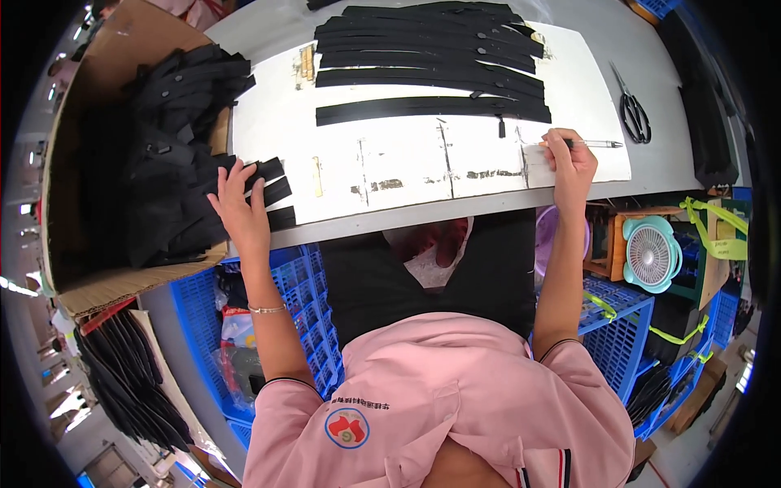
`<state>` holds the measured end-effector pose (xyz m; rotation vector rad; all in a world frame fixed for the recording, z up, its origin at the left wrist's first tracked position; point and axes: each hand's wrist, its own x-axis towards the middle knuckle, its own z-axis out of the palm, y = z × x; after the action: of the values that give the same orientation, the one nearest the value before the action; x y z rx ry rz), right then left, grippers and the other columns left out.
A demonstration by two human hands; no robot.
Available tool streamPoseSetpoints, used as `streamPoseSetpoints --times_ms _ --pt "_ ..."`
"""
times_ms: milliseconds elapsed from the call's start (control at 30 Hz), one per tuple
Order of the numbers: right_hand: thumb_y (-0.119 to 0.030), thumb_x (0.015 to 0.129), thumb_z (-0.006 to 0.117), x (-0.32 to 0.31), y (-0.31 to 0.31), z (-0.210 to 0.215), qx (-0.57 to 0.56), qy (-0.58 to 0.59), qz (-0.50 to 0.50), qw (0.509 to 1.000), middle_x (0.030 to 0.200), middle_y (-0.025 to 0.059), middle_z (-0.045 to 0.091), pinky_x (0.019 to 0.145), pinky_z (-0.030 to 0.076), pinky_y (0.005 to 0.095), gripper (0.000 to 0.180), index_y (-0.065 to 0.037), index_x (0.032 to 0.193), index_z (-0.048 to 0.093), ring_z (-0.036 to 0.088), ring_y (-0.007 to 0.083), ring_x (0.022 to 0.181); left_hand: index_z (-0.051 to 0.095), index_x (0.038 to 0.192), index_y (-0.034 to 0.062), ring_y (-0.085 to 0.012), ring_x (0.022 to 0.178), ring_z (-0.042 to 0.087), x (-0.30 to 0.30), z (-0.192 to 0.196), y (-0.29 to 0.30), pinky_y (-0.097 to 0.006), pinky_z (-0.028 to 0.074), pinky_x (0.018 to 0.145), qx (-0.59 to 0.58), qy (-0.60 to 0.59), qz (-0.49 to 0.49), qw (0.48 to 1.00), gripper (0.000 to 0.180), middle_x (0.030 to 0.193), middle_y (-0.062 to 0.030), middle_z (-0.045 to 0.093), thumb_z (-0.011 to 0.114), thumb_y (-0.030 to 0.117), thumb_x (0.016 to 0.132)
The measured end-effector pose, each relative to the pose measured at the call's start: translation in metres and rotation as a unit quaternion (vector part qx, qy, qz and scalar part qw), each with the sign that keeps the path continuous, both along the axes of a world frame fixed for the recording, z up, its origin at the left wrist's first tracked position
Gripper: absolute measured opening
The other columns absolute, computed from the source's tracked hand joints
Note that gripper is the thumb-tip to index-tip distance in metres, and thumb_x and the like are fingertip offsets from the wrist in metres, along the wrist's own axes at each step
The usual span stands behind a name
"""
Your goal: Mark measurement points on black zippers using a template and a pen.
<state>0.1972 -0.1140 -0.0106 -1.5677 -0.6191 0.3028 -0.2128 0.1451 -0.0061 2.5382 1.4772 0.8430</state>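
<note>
Left hand (242, 205): fingers spread, at loose black strips (163, 150) heaped in a cardboard box (146, 283) beside it. Right hand (574, 167): closed on a pen (600, 144), over a white board (488, 145). Between and beyond both hands: flat black strips (431, 61), laid side by side. Right of right hand: black-handled scissors (633, 114), on grey tabletop (663, 77).

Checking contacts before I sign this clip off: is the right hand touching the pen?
Touching. The head view shows the right hand with its fingers closed on the pen, whose clear barrel sticks out to the right.
</note>
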Motion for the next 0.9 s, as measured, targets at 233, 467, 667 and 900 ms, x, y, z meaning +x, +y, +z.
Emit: streamPoseSetpoints --times_ms 233,467,667,900 --pt "-0.011 0.098 0.068 -0.002 0.002 0.001 0.016 -0.008 0.012 1.000 0.080 0.0008 0.068 0.063 0.041 0.0199 0.013 0.000 0.095 0.072 0.053 0.0036 0.071 0.068 0.109 0.0128 -0.0286 0.136 0.054 0.029 -0.003 0.030 -0.061 0.013 0.123 0.045 -0.030 0.009 0.998 0.010 0.123 -0.0048 0.071 0.066 0.016 0.099" --pt "-0.013 0.100 0.067 -0.003 0.002 0.003 0.012 -0.030 0.006 0.999 0.077 -0.0002 0.066 0.058 0.037 0.0189 0.015 -0.001 0.096 0.073 0.050 0.0022 0.067 0.067 0.105 0.0058 -0.0279 0.087 0.064 0.131 0.012 -0.013 -0.039 0.050 0.082 -0.027 -0.232 -0.063 0.970 0.009 0.092 -0.0090 0.069 0.068 0.012 0.098" --pt "-0.013 0.100 0.066 -0.007 0.007 0.007 0.016 -0.023 -0.010 1.000 0.077 0.0002 0.066 0.057 0.037 0.0187 0.014 -0.001 0.096 0.074 0.050 0.0018 0.066 0.067 0.103 0.0088 -0.0286 0.087 0.064 0.218 0.004 -0.080 -0.041 0.049 0.083 -0.051 -0.180 -0.235 0.954 0.014 0.091 -0.0088 0.069 0.074 0.010 0.091" --pt "-0.013 0.103 0.064 -0.011 0.004 0.011 0.012 -0.085 0.048 0.995 0.083 0.0004 0.068 0.064 0.047 0.0206 0.016 -0.006 0.116 0.071 0.060 0.0059 0.075 0.068 0.120 0.0034 -0.0234 0.107 0.067 0.226 0.043 -0.124 -0.034 0.052 0.093 -0.166 -0.268 -0.288 0.904 0.031 0.115 -0.0119 0.071 0.072 0.002 0.090"
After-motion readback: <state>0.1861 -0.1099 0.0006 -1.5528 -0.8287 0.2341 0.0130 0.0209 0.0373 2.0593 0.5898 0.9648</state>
